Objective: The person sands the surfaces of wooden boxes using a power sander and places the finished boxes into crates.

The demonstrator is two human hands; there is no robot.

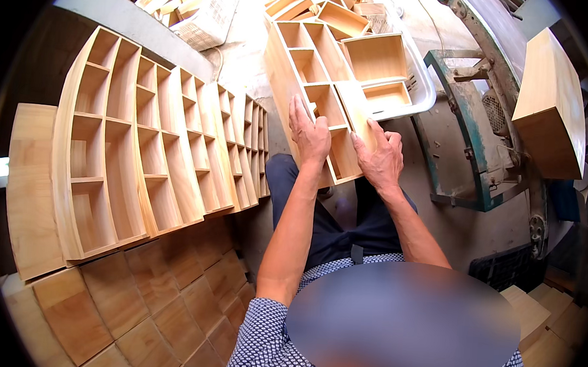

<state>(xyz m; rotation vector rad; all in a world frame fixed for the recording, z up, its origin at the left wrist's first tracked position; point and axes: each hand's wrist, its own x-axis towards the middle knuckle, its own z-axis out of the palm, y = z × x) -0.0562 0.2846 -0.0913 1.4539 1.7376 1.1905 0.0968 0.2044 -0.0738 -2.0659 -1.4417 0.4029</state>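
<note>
A light wooden cabinet frame (314, 81) with several compartments leans at a slant before me, its far end by a plastic crate of drawers. My left hand (309, 136) lies on its left side and front edge, fingers extended. With its fingers and thumb, my right hand (379, 151) touches a wooden drawer (358, 109) that sits in the near right compartment. Two small open compartments lie between my hands. Whether that drawer is fully in cannot be told.
Finished-looking wooden frames (139, 149) stand in a row at left, above stacked wooden boxes (166, 297). A white plastic crate (423, 93) holds loose drawers. A green metal machine frame (476, 169) stands at right, near a wooden box (551, 108).
</note>
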